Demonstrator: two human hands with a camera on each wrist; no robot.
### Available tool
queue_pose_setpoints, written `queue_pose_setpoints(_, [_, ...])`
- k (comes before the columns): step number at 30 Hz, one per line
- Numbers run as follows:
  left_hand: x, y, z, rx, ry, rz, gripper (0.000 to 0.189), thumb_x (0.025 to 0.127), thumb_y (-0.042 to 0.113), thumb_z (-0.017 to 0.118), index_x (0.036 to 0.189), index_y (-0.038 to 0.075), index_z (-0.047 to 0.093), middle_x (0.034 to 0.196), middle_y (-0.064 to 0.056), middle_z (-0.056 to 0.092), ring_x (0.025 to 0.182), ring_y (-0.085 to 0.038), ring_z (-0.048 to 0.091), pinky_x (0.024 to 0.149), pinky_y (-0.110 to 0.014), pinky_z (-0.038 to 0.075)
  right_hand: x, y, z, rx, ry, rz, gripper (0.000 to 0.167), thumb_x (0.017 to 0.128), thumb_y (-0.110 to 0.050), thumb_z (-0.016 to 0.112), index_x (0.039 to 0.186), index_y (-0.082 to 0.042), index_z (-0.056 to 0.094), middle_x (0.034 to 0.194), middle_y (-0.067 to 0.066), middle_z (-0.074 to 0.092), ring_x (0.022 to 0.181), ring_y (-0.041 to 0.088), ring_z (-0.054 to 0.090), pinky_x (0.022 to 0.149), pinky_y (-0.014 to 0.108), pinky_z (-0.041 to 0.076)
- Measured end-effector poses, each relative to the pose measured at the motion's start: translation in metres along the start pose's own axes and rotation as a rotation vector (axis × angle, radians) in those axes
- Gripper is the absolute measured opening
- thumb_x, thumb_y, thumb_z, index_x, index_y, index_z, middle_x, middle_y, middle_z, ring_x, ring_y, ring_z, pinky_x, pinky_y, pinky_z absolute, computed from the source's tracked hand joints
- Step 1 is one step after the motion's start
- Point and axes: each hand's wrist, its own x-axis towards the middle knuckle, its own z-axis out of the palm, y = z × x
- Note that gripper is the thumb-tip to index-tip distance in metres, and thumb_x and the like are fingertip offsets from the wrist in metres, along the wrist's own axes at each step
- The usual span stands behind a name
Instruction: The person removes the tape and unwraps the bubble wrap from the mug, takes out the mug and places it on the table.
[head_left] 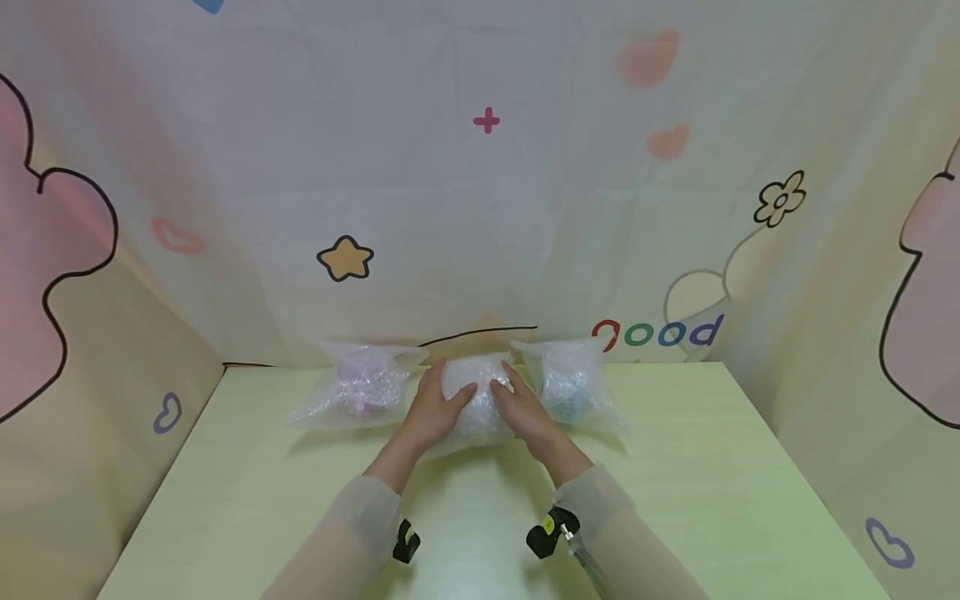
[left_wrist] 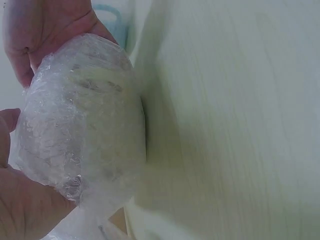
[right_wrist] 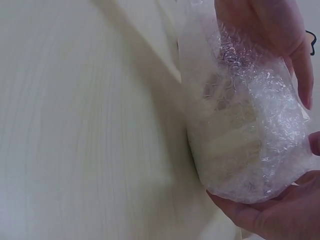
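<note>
A bubble-wrapped package (head_left: pixel 477 423) lies on the table in the middle, between both hands. My left hand (head_left: pixel 437 410) grips its left side, the thumb on top. From the other side my right hand (head_left: pixel 527 412) holds it the same way. In the left wrist view the clear wrap over the package (left_wrist: pixel 95 125) is wrinkled, and a pale rounded object shows faintly inside. The right wrist view has both palms against the ends of the package (right_wrist: pixel 235 130). Its contents are blurred by the wrap.
A second bubble-wrapped package (head_left: pixel 367 385) with a pinkish content stands to the left. Right of the hands is a third package (head_left: pixel 570 383), bluish inside. A printed curtain (head_left: pixel 420 192) hangs behind the pale table (head_left: pixel 690 483).
</note>
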Motion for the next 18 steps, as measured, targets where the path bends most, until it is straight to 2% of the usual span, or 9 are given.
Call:
queue_pose_setpoints(6, [-0.010, 0.003, -0.002, -0.001, 0.003, 0.018, 0.086, 0.103, 0.045, 0.060, 0.165, 0.005, 0.017, 0.172, -0.024, 0.014, 0.158, -0.045, 0.019, 0.126, -0.064, 0.022, -0.011, -0.004, -0.004, -0.009, -0.003, -0.010, 0.064, 0.108, -0.046, 0.045, 0.166, -0.032, 0.021, 0.174, 0.014, 0.015, 0.157, 0.046, 0.021, 0.119, 0.072, 0.029])
queue_pose_setpoints(13, [-0.027, 0.008, -0.004, -0.006, -0.033, 0.029, 0.085, 0.102, 0.046, 0.061, 0.166, 0.012, 0.017, 0.173, -0.022, 0.011, 0.159, -0.046, 0.015, 0.123, -0.069, 0.023, -0.026, -0.006, -0.012, 0.012, -0.023, -0.025, 0.065, 0.108, -0.044, 0.048, 0.166, -0.031, 0.023, 0.174, 0.015, 0.017, 0.157, 0.045, 0.022, 0.121, 0.071, 0.027])
queue_pose_setpoints(16, [-0.036, 0.010, -0.007, -0.006, -0.041, 0.033, 0.084, 0.102, 0.047, 0.061, 0.166, 0.014, 0.018, 0.173, -0.023, 0.010, 0.157, -0.048, 0.020, 0.121, -0.071, 0.027, -0.031, -0.006, -0.014, 0.027, -0.040, -0.022, 0.065, 0.108, -0.044, 0.048, 0.166, -0.032, 0.023, 0.174, 0.013, 0.016, 0.157, 0.045, 0.022, 0.121, 0.070, 0.027])
queue_pose_setpoints(18, [-0.042, 0.011, -0.008, -0.003, -0.045, 0.040, 0.084, 0.102, 0.048, 0.062, 0.166, 0.015, 0.019, 0.172, -0.023, 0.010, 0.151, -0.050, 0.033, 0.118, -0.069, 0.034, -0.036, -0.007, -0.015, 0.033, -0.046, -0.019, 0.064, 0.108, -0.044, 0.049, 0.166, -0.033, 0.023, 0.174, 0.012, 0.015, 0.157, 0.044, 0.022, 0.121, 0.070, 0.028])
